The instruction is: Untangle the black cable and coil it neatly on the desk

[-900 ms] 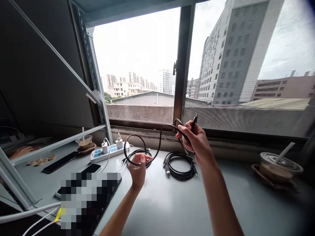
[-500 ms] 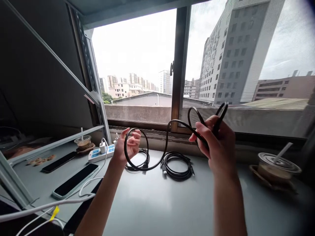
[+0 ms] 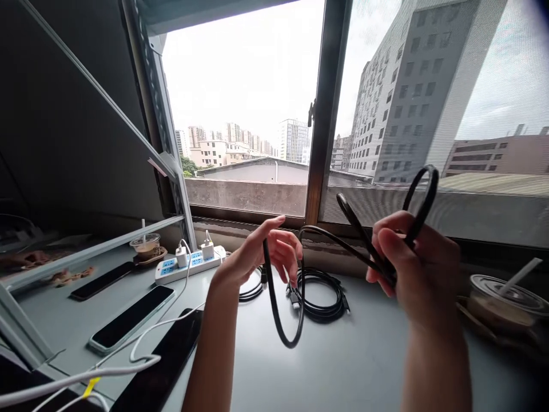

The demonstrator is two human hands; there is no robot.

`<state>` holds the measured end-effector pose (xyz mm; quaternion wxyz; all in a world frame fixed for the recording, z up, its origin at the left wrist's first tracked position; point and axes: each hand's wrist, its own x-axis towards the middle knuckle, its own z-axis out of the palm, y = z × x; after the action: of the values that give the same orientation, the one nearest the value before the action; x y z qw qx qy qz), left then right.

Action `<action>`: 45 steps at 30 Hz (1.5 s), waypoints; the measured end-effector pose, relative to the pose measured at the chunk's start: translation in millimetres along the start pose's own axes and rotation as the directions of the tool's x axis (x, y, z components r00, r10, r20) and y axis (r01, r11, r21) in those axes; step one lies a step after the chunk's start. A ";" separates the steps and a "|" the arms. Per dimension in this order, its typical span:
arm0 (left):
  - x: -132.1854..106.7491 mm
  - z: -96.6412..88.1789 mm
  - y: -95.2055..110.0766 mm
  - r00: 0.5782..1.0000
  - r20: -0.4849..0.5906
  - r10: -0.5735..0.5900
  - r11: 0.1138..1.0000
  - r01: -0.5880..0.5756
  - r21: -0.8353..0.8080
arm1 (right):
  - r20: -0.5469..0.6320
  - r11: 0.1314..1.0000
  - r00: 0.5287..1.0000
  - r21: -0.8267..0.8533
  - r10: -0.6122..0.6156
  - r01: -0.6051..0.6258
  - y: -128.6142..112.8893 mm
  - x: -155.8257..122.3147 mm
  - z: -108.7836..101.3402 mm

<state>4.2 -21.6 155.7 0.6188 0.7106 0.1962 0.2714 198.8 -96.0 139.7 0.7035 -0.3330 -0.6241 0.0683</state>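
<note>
A black cable runs in the air between my two hands. My right hand is closed round gathered loops of it, one loop standing up above the fingers. My left hand has its thumb raised and its fingers loosely bent, apart from the thumb. A bend of the cable hangs down at that hand, passing by thumb and fingertips; no firm grip shows there. Below, on the table, lies a coiled black cable with its plugs showing. A second black coil is partly hidden behind my left wrist.
On the left of the grey table are a white power strip, a phone, a black device and white cords. A lidded drink cup stands at right. Behind is a window, with a metal frame at left.
My left hand has moved right and its thumb has lifted, while the cable loop there now hangs lower. My right hand has shifted right with its cable loops. The view has shifted slightly.
</note>
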 end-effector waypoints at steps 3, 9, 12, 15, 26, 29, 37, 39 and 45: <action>4.5 -2.9 -6.0 0.994 -0.111 -0.006 0.996 0.016 0.083 | 0.072 0.989 0.996 -0.139 -0.043 0.052 2.6 0.5 13.3; 15.4 -5.8 -10.2 0.957 -0.251 0.145 0.967 -0.190 -0.167 | 0.334 0.992 0.939 -0.123 0.082 -0.042 9.3 2.2 30.2; 19.2 -2.6 -8.8 0.938 -0.308 0.158 0.933 -0.244 -0.266 | 0.348 0.992 0.933 -0.116 0.091 -0.053 11.3 3.4 31.2; 22.3 5.9 -8.1 0.938 -0.314 0.146 0.907 -0.254 -0.337 | 0.340 0.990 0.935 -0.130 0.103 -0.061 13.7 4.8 31.4; 23.5 4.7 -9.2 0.889 -0.363 0.280 0.915 -0.362 -0.179 | 0.096 0.992 0.988 -0.042 0.123 -0.120 25.7 15.1 3.7; 27.1 -4.5 -11.2 0.817 -0.473 0.330 0.929 -0.369 0.013 | -0.070 0.985 0.985 -0.066 0.156 -0.160 29.3 19.2 -15.2; 24.5 -17.4 -14.9 0.588 -0.681 0.437 0.896 -0.352 0.271 | -0.228 0.975 0.965 -0.150 0.127 -0.164 45.1 22.9 -29.6; 17.9 -12.6 -11.9 0.591 -0.685 0.425 0.905 -0.297 0.305 | -0.138 0.970 0.987 -0.216 0.081 -0.110 47.0 22.2 -25.5; 3.2 1.5 -2.0 0.529 -0.686 0.499 0.862 -0.219 0.458 | 0.118 0.979 0.987 -0.185 0.107 -0.084 42.7 20.6 -11.6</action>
<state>7.8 -20.5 154.1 0.2756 0.6319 0.3348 0.6424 227.5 -57.1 133.3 0.6251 -0.4197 -0.6547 0.0668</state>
